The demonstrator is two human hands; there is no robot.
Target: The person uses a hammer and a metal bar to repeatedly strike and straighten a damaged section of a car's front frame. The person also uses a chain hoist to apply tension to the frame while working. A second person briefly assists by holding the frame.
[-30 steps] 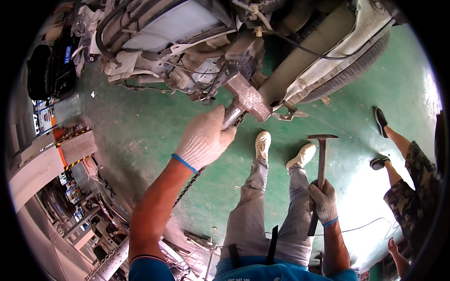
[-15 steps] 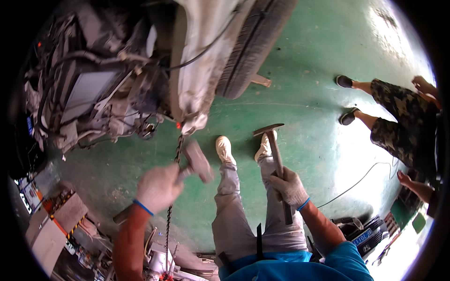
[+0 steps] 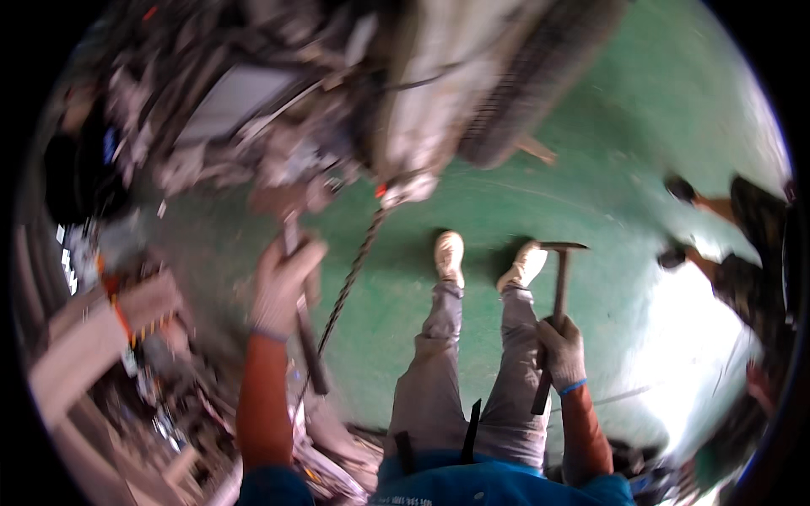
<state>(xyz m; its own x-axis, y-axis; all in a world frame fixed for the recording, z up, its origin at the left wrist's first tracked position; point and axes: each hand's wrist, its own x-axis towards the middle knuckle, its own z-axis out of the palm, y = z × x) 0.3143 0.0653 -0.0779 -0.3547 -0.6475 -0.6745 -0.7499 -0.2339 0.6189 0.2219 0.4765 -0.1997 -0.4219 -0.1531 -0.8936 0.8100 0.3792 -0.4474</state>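
Note:
My left hand (image 3: 283,282), in a pale work glove, is closed around the handle of a hammer with a thick, heavy head (image 3: 283,200). That hammer is blurred, its head pointing away from me below the torn-down vehicle front and its handle end angling back towards me. To the right of it a taut chain (image 3: 350,274) runs from the tip of a white body rail (image 3: 413,173). My gloved right hand (image 3: 561,350) grips a body hammer (image 3: 562,282) by its handle, upright in front of my right leg. Its narrow head lies beside my right shoe.
A tyre (image 3: 531,93) stands beside the rail at the top. Exposed engine-bay parts (image 3: 245,101) fill the upper left. Beams and clutter (image 3: 110,337) crowd the lower left. Another person's legs (image 3: 717,211) are at the right on the green floor (image 3: 607,177).
My view has swung, so the vehicle sits further right. The left hammer has turned, its head passing from right of the chain to left of it. The right hand still holds its hammer.

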